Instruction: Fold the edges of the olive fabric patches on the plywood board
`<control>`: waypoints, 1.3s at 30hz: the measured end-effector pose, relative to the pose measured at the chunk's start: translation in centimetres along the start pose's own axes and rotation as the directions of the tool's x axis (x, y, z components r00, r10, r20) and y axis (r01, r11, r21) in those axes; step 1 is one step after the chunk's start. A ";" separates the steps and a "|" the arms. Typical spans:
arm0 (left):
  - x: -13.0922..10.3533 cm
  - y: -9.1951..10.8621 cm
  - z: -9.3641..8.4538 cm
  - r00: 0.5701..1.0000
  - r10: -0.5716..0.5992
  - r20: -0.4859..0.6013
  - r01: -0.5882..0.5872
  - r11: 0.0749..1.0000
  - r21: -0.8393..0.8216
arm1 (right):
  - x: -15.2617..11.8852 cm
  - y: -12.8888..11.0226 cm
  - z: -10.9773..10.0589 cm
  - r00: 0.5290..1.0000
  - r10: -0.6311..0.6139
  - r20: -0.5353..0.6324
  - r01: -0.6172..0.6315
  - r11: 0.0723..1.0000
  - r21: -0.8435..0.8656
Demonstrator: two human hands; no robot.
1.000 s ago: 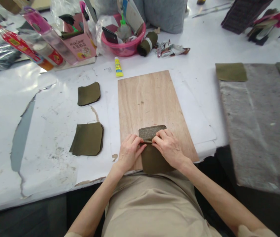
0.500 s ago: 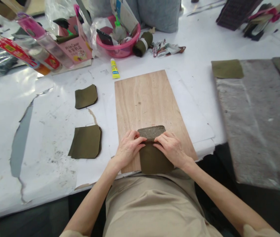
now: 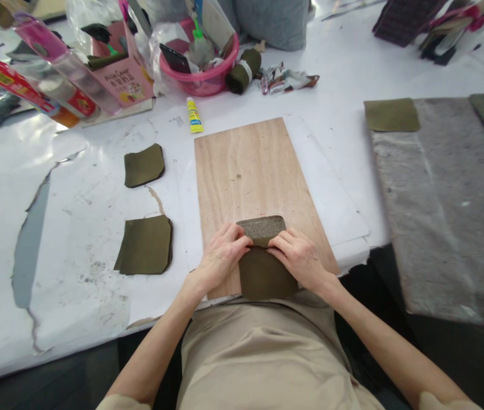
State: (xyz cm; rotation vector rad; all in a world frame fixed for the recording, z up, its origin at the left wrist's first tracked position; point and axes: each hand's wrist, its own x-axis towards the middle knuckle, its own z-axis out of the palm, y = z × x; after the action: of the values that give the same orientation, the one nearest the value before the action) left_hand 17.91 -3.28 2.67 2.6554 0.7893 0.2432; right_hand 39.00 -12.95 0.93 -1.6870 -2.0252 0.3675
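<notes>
An olive fabric piece [image 3: 267,274] lies over the near end of a wooden board [image 3: 254,165], with a raised fold across it. Beyond the fold shows a speckled grey-brown patch [image 3: 263,227] with rounded corners. My left hand [image 3: 224,250] pinches the left end of the fold, its fingers pressed together. At the right end, my right hand [image 3: 298,254] pinches the same fold. Left of the board lie two stacks of olive pieces, a larger near one [image 3: 146,245] and a smaller far one [image 3: 143,165].
A yellow glue tube [image 3: 195,116] lies beyond the board. Farther back stand a pink basket [image 3: 199,82], a pink box [image 3: 126,80] and a rolled olive cloth [image 3: 244,71]. At the right, a grey padded slab [image 3: 442,210] carries an olive piece [image 3: 391,115].
Between my hands the fold has come slightly toward me, and more olive surface shows beside the speckled patch. The whole view has shifted a little. Both hands keep their pinch.
</notes>
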 end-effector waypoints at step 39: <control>-2.5 -1.0 2.3 0.966 0.060 -0.253 -0.074 0.996 -0.045 | 1.3 0.6 1.2 0.978 -0.202 -0.048 0.200 0.978 -0.054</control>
State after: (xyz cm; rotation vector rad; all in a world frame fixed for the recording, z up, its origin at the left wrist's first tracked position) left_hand 15.95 -4.58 -0.02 2.6342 0.7557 0.6207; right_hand 38.73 -11.43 -0.12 -1.4852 -2.1569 0.2034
